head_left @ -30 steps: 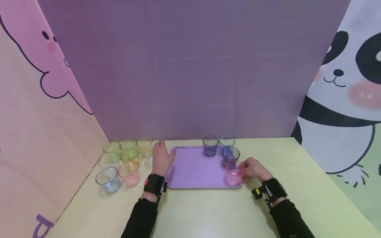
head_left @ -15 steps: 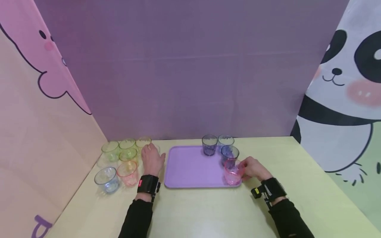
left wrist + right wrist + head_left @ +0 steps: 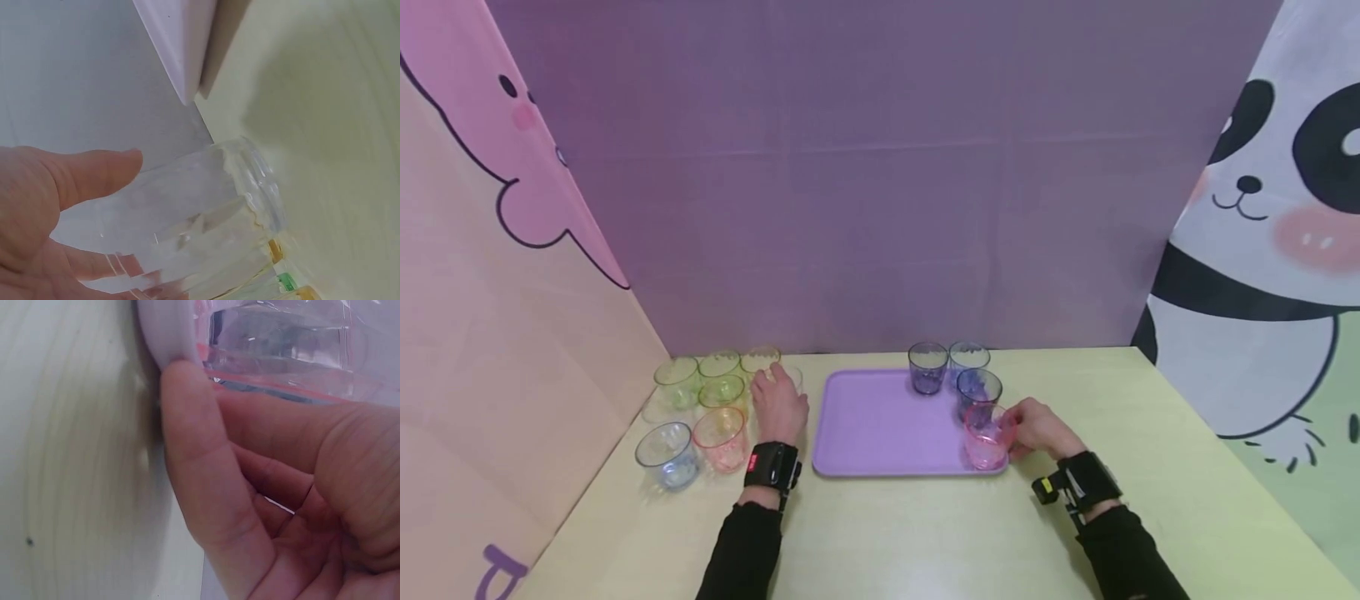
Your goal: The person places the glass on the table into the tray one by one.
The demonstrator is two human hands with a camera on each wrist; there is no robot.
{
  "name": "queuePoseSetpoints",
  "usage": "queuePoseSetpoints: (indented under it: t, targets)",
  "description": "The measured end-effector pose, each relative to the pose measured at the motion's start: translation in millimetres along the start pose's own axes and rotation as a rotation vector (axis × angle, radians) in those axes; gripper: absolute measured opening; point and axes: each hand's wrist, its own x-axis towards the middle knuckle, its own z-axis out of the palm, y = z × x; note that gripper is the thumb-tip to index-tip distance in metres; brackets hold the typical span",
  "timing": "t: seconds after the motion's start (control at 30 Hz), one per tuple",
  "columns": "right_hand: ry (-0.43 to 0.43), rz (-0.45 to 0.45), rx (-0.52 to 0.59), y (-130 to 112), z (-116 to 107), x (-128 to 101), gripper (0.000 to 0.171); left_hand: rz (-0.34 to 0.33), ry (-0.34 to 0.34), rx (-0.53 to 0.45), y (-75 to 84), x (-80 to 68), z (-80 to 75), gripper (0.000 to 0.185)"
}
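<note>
Hands on two cups at the tray's edges

Left hand [image 3: 780, 406] just off the lavender tray's [image 3: 880, 429] left edge, fingers wrapped round a clear ribbed cup [image 3: 206, 206] standing on the pale yellow table [image 3: 925, 533]. Right hand [image 3: 1037, 427] at the tray's near right corner, fingers curled round a pink translucent cup [image 3: 988, 437] that stands inside the raised, rounded rim. Three dark bluish cups [image 3: 955, 375] clustered along the tray's far right edge. Smooth bare tray floor open from centre to left rim. Green, yellow, orange and blue tumblers [image 3: 700, 408] crowded left of the tray, close beside the left hand.
</note>
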Motion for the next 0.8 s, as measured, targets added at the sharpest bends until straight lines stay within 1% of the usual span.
queuePoseSetpoints:
  t: [0.1,0.23,0.4,0.57,0.67,0.73,0.8]
  targets:
    - [-0.006,0.012,-0.007,0.8,0.0,0.4,0.021,-0.016,-0.011,0.002,-0.4,-0.4,0.1,0.069]
    - [-0.009,0.006,-0.001,1.8,0.0,0.8,0.023,-0.040,-0.029,-0.011,-1.7,0.1,0.6,0.073]
    - [0.002,-0.008,0.008,1.5,1.0,1.3,0.024,-0.068,-0.043,-0.054,-2.8,1.7,1.3,0.079]
    - [0.008,0.001,0.002,0.9,1.5,0.9,0.026,-0.085,-0.068,-0.091,-1.7,3.2,0.7,0.082]
    - [0.007,0.001,0.003,1.0,1.5,0.8,0.027,-0.085,-0.056,-0.099,-0.9,4.8,-0.1,0.086]
    - [0.009,-0.003,0.004,0.8,1.5,0.3,0.027,-0.086,-0.036,-0.104,-0.1,5.8,-0.7,0.087]
    - [0.010,-0.002,0.002,0.7,1.6,0.2,0.026,-0.089,-0.009,-0.112,1.2,6.3,-1.8,0.083]
